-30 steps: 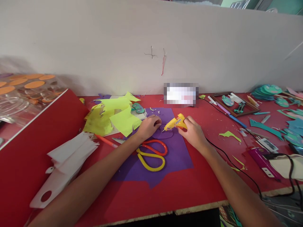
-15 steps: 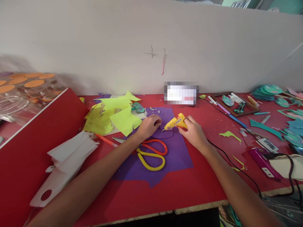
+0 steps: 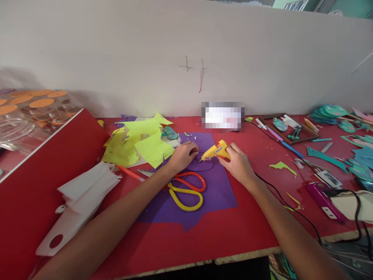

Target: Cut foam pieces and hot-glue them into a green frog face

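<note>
My right hand [image 3: 237, 161] is closed round a yellow hot glue gun [image 3: 215, 150], whose nozzle points down and left. Just left of the nozzle, my left hand [image 3: 184, 154] pinches a small purple foam piece [image 3: 198, 157]; its fingertips partly hide it. Beneath the fingers lies a cut purple foam shape [image 3: 204, 165] with a rounded edge. All this is over a larger purple foam sheet [image 3: 217, 194] on the red table. Scissors [image 3: 186, 199] with one red and one yellow handle rest on the sheet, their blades partly under my left forearm.
Yellow-green foam scraps [image 3: 154, 149] and a white bag [image 3: 84, 190] lie to the left. A wooden tray [image 3: 313, 137], a magenta power strip [image 3: 325, 202] and teal cutouts [image 3: 329, 112] sit at right. The glue gun's black cord [image 3: 287, 208] crosses the table. A wall stands behind.
Almost nothing differs. The glue gun's nozzle has shifted very slightly to the left, and my left hand keeps its place.
</note>
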The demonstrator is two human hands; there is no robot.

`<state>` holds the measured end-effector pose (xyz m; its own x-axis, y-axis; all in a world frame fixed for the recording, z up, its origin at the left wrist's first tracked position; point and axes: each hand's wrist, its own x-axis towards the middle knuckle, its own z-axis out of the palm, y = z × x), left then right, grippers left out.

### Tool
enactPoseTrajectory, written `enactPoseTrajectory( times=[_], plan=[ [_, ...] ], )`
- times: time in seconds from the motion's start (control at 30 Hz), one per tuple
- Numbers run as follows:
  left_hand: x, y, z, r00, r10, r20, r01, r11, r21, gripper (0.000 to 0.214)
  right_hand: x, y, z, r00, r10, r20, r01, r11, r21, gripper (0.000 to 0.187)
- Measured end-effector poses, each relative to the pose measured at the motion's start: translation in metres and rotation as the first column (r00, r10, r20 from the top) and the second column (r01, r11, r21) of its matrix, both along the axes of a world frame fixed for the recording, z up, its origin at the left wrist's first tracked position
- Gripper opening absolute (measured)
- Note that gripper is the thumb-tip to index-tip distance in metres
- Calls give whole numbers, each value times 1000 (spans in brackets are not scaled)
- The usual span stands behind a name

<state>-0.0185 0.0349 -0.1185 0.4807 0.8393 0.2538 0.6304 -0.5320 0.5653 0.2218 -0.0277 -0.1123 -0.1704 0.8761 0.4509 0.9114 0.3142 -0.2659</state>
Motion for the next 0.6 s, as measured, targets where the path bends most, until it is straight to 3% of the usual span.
enactPoseTrajectory(
  times=[0.6],
  plan=[
    [0, 0, -1, 1000, 7, 3, -7, 1000, 3, 8, 7, 1, 0, 999, -43, 22, 42, 999, 27, 16]
  ],
)
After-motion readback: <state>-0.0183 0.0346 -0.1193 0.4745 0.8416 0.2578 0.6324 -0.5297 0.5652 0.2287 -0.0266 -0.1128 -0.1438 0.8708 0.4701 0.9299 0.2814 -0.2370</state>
